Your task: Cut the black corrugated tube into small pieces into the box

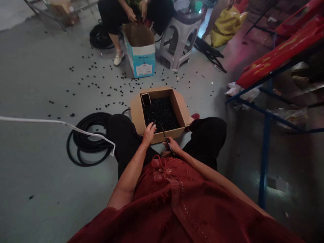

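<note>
An open cardboard box full of small black pieces stands on the floor between my knees. My left hand is at the box's near rim, fingers pinched on a small black piece that I cannot make out well. My right hand is closed on dark scissors whose blades point up over the box's near edge. A small pale card or container stands in the box's far left corner.
A coil of black tubing lies on the floor to my left, with a white cord across it. Black bits litter the floor. Another person sits ahead with a blue-and-white box, beside a grey plastic stool. A blue-framed rack stands at right.
</note>
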The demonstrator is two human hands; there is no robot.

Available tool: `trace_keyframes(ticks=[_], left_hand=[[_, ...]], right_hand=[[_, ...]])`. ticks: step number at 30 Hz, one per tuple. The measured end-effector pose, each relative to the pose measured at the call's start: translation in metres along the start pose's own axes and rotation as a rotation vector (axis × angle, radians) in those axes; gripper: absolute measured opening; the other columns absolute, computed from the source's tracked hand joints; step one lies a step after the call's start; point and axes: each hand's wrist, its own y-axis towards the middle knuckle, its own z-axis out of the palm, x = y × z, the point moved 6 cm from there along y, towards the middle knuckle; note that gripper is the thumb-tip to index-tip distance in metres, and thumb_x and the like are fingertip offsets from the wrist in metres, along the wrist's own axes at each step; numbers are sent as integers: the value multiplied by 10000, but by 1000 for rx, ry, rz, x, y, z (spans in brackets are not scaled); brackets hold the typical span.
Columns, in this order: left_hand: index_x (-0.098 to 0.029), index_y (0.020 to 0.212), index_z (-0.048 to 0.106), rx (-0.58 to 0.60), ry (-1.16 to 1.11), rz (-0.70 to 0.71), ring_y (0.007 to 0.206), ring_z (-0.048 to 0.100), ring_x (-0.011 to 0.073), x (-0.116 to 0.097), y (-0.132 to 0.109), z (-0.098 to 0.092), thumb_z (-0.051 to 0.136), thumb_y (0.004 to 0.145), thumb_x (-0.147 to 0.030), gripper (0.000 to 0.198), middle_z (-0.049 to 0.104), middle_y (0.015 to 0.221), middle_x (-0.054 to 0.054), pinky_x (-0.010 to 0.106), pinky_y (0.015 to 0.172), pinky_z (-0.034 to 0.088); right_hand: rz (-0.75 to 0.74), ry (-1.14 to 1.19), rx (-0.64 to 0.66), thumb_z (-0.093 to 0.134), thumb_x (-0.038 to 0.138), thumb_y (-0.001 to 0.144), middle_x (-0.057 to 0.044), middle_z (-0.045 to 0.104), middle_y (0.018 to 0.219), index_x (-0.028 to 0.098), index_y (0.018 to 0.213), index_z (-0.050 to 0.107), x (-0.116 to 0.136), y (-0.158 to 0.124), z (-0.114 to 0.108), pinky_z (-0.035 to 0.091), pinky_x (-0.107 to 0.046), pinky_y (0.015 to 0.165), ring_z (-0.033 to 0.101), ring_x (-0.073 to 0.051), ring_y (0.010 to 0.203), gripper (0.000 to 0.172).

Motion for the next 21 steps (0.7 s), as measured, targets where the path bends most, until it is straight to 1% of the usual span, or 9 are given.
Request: trace_keyframes(ticks=[6,9,13,16,18,21], left_hand=[[-98,1193,604,6,3,-11,686,580,100,-1,1,11,501,873,-255,371,641,768,33,213,690,464],[-116,1190,609,-7,26,-34,681,581,102,4,1,14,510,871,-270,368,641,755,26,214,690,462],[-124,1185,609,2,56,-39,672,587,105,14,2,17,516,870,-296,371,643,745,20,226,706,464],[-119,1169,614,-15,73,-46,686,605,117,20,3,17,510,871,-296,362,656,751,28,238,716,468],[-119,1157,619,-25,86,-61,692,614,125,23,5,18,508,871,-295,353,664,754,33,243,715,473],[-119,1151,621,-21,108,-84,698,619,127,25,10,21,505,875,-291,345,672,761,36,245,722,479]], right_hand=[[-14,46,-5,678,358,753,75,512,555,214,959,488,0,3,-10,433,-191,443,503,-83,451,315],[-31,56,-10,622,387,793,68,513,570,208,954,468,-1,4,-17,430,-190,433,512,-87,455,286],[-45,19,-37,541,441,840,53,536,624,209,991,461,-9,8,-29,450,-194,450,543,-91,479,288],[-35,-76,-53,501,440,862,35,566,650,205,1026,481,-12,21,-40,458,-205,460,556,-99,484,287],[-18,-176,-74,505,412,862,19,594,675,205,1095,488,-10,35,-49,461,-217,479,562,-106,491,313],[4,-374,-113,576,340,814,-29,659,797,204,1226,474,-1,62,-67,474,-242,560,610,-139,589,445]])
